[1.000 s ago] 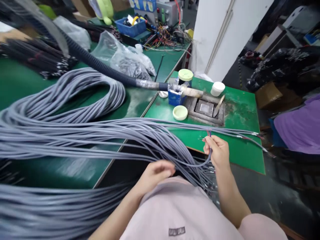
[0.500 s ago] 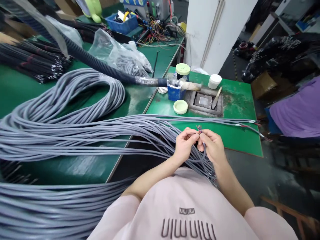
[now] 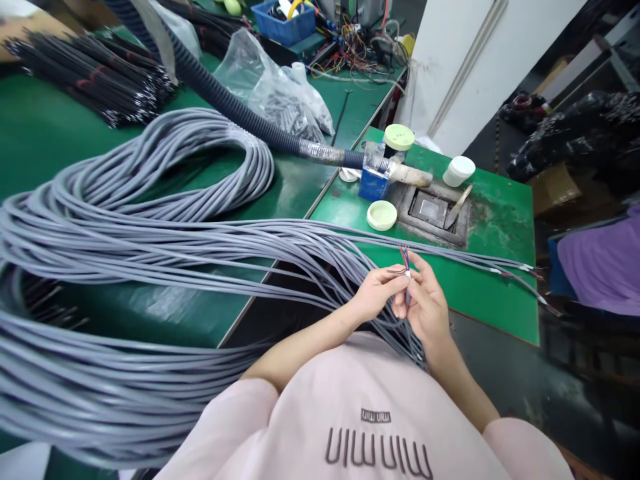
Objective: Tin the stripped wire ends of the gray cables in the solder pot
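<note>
Close in front of my body, both hands meet at the end of a grey cable [image 3: 408, 298]. Thin red, blue and dark wires [image 3: 405, 257] fan upward out of its stripped end, past a small white band. My right hand [image 3: 429, 303] is closed around the cable just below that end. With thumb and fingertips, my left hand [image 3: 376, 291] pinches dark wires that stick out to the left. Beneath the hands runs a bundle of grey cables [image 3: 280, 243], coming from a large coil [image 3: 200, 127] on the left bench.
A dark flexible hose [image 3: 235, 110] crosses above the bench to a blue box [image 3: 374, 183]. Beyond my hands, a soldering pot [image 3: 430, 212] with a scraper [image 3: 457, 208] is set in the green board [image 3: 500, 300]. A pale round lid [image 3: 381, 215] and white tub [image 3: 459, 171] stand nearby.
The view has shifted, so the bench items sit further right. The wires now stand more upright and spread, with dark ones pulled to the left. Both hands keep their hold.
</note>
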Available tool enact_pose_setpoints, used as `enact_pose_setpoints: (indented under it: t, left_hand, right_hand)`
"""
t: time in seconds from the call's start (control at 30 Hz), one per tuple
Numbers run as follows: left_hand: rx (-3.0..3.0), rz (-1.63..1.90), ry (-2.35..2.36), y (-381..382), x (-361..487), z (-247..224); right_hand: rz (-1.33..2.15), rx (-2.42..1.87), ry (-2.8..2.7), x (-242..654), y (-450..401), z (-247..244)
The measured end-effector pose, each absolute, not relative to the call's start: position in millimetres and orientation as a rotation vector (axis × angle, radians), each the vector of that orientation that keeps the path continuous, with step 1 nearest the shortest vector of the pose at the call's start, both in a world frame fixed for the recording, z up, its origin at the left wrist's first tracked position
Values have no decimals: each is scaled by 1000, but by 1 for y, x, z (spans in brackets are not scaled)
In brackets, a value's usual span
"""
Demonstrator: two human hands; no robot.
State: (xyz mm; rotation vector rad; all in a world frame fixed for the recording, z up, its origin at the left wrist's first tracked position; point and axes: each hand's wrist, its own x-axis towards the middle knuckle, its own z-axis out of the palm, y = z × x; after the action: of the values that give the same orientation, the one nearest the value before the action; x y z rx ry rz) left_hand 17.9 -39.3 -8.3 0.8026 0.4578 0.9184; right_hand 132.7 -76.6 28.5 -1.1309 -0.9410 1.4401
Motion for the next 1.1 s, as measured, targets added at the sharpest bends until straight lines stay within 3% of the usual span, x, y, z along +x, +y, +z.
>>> enact_pose_setpoints:
  t: [0.1,0.2,0.37,0.63,0.9,1.1]
  left_hand:
    - [882,944,553,-39,12,-6]
    - [1078,963,679,-42,9,-6]
    - [1231,927,727,-53,13,-10]
    - [1140,797,721,-66,12,-9]
    - [971,884,705,-64,15,-18]
    - [1067,821,715,-69,15,-15]
  right_hand:
    - [1380,-1344,-1251,158,-74,33]
    - [964,-1573,-1533,178,-72,48]
    - [549,-1526,-1718,168,-73,63]
    - [503,-1417,-1123,198,-53,56]
    - [567,-1523,-1640,165,-75,57]
    - [566,-1449,-1214,184,-60,47]
